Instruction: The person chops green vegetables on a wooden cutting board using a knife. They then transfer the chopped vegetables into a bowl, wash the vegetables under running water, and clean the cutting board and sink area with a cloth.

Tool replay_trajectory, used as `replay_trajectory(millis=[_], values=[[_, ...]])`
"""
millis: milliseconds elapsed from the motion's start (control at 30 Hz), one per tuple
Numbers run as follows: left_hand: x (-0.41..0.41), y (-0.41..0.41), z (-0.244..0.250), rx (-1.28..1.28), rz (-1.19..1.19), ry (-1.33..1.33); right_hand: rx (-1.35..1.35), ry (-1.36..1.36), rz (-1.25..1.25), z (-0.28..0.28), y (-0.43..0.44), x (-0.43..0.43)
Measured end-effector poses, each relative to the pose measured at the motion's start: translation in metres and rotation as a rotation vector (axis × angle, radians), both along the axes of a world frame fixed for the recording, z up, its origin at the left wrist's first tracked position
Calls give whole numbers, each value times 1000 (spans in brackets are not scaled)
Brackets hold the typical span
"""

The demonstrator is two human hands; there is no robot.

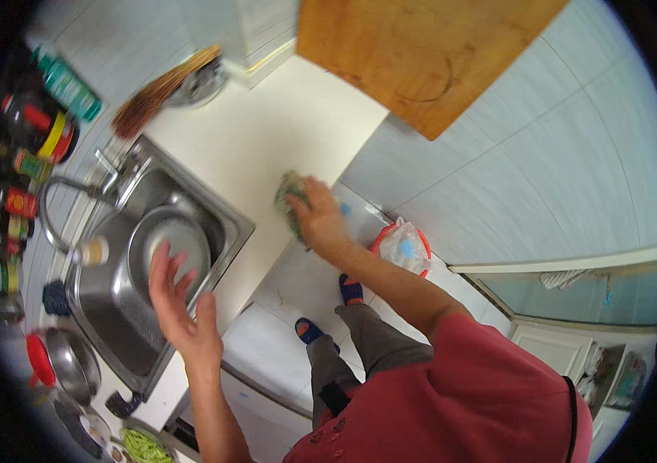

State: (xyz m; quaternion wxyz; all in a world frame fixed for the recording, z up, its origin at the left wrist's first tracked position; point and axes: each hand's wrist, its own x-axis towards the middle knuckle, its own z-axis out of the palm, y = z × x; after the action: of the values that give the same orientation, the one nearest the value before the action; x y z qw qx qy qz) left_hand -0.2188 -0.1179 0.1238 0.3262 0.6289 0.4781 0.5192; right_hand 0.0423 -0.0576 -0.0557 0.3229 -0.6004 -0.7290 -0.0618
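My right hand (323,220) grips a greenish cloth (291,199) at the front edge of the white countertop (236,139), and both are slightly blurred. Over the near rim of the stainless steel sink (111,289), my left hand (181,307) is raised with its fingers apart and nothing in it. Behind those fingers a round metal basin (149,231) sits in the sink, partly hidden by the hand. A faucet with a flexible grey neck (45,211) curves over the sink from the wall side.
A straw brush (166,87) leans across a bowl (201,84) in the counter's far corner. Sauce bottles (19,202) and a green bottle (71,87) line the wall. Metal bowls (74,364) and sliced green vegetables (143,445) lie near. A red-rimmed, bag-lined bin (403,249) stands below; a wooden board (421,58) juts above.
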Motion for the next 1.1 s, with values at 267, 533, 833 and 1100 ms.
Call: replay_trajectory(millis=[267,533,833,1100], values=[[258,143,99,234,-364,35,-105,463,-541,73,-51,200],[497,148,192,786,-35,140,30,592,-631,128,-66,283],[593,148,214,543,227,318,99,615,-474,145,-3,314],[517,177,189,956,296,383,43,645,-269,130,-38,264]])
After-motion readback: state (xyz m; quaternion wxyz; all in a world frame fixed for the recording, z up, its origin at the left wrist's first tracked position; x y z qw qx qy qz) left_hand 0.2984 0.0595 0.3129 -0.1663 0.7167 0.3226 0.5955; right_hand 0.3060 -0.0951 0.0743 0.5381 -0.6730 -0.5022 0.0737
